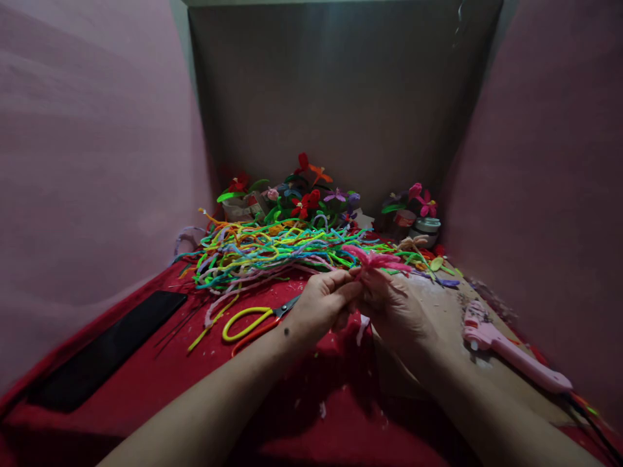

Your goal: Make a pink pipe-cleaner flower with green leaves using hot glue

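Both my hands meet over the middle of a red cloth (160, 376). My left hand (321, 301) pinches the base of a pink pipe-cleaner flower (377, 259), fingers closed. My right hand (396, 305) grips the same flower from the right, fingers curled around its stem. The pink petals stick out above my fingertips. Just behind lies a tangled heap of coloured pipe cleaners (272, 253).
Scissors with yellow and orange handles (253, 321) lie left of my hands. A pink glue gun (506, 350) rests at the right on a brown board. A black flat strip (107, 350) lies at the left. Finished flowers (306, 191) and a small jar (426, 227) stand at the back.
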Available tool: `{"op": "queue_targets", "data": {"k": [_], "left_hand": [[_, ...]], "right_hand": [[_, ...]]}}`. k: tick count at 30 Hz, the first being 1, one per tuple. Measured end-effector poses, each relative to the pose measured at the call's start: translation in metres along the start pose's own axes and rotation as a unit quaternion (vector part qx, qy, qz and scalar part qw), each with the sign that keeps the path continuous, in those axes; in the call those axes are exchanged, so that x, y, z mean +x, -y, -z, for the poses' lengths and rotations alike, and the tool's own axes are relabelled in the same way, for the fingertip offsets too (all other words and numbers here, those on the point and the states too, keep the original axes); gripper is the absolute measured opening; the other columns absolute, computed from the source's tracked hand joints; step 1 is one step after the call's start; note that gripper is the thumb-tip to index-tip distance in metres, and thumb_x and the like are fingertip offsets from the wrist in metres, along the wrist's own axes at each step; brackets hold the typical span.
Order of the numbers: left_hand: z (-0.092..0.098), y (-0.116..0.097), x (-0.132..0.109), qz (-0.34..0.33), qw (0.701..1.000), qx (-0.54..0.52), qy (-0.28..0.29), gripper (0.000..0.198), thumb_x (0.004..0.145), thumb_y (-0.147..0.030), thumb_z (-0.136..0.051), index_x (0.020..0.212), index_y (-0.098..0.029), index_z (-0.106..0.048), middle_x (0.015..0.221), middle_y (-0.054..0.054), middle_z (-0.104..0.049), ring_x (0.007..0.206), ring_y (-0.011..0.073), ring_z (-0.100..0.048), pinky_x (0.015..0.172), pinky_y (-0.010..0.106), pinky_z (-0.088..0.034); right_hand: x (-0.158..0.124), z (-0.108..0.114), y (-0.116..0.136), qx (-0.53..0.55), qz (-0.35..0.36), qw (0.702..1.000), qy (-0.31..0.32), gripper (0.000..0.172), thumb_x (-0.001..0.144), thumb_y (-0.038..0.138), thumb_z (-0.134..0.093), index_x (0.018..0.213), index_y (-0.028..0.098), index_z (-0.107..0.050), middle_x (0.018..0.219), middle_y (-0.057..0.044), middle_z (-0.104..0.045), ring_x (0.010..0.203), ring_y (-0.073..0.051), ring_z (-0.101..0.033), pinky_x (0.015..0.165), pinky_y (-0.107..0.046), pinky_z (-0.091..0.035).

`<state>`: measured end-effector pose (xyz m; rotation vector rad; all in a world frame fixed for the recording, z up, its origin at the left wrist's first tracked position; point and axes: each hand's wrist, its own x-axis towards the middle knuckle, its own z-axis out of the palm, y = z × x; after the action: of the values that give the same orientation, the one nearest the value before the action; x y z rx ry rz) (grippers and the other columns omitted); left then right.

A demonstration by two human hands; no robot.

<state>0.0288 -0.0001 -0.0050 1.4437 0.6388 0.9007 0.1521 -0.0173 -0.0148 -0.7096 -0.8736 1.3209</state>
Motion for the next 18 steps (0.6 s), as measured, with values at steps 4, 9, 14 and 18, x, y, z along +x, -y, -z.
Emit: {"op": "queue_targets", "data": {"k": [4, 9, 14, 18], "left_hand": [[0.003, 0.015, -0.001, -0.183, 0.928, 0.304, -0.111, 0.012, 0.080, -0.024, -0.052, 0.085, -0.016, -0.059, 0.070, 0.001, -0.059, 0.060, 0.0096, -0.052, 0.059, 0.021, -0.039], [0.005, 0.018, -0.004, -0.219, 0.890, 0.381, -0.124, 0.021, 0.085, -0.020, -0.041, 0.096, -0.016, -0.059, 0.068, 0.001, -0.059, 0.057, 0.0091, -0.050, 0.058, 0.020, -0.038], [0.008, 0.014, -0.003, -0.164, 0.918, 0.339, -0.127, 0.020, 0.084, -0.023, -0.043, 0.070, -0.016, -0.055, 0.055, -0.004, -0.045, 0.051, 0.0066, -0.039, 0.051, 0.019, -0.032], [0.008, 0.015, 0.000, -0.108, 0.957, 0.242, -0.116, 0.027, 0.083, -0.030, -0.044, 0.060, -0.016, -0.045, 0.053, -0.005, -0.042, 0.048, 0.0053, -0.035, 0.046, 0.018, -0.029]], "right_hand": [[-0.002, 0.000, -0.002, -0.093, 0.038, 0.995, -0.021, 0.018, 0.067, 0.033, -0.061, 0.056, 0.020, -0.055, 0.044, 0.005, -0.032, 0.040, -0.007, -0.024, 0.040, -0.024, -0.018], [-0.004, 0.000, -0.004, -0.159, 0.043, 0.986, -0.012, 0.020, 0.069, 0.036, -0.059, 0.059, 0.020, -0.053, 0.046, 0.005, -0.030, 0.043, -0.008, -0.023, 0.042, -0.024, -0.018], [-0.004, 0.000, -0.005, -0.159, 0.013, 0.987, 0.020, 0.022, 0.066, 0.037, -0.063, 0.078, 0.019, -0.057, 0.053, 0.006, -0.032, 0.045, -0.006, -0.019, 0.041, -0.022, -0.017], [-0.003, 0.001, -0.007, -0.187, 0.032, 0.982, 0.010, 0.022, 0.072, 0.039, -0.056, 0.068, 0.018, -0.052, 0.050, 0.007, -0.030, 0.044, -0.007, -0.023, 0.041, -0.022, -0.022]]}}
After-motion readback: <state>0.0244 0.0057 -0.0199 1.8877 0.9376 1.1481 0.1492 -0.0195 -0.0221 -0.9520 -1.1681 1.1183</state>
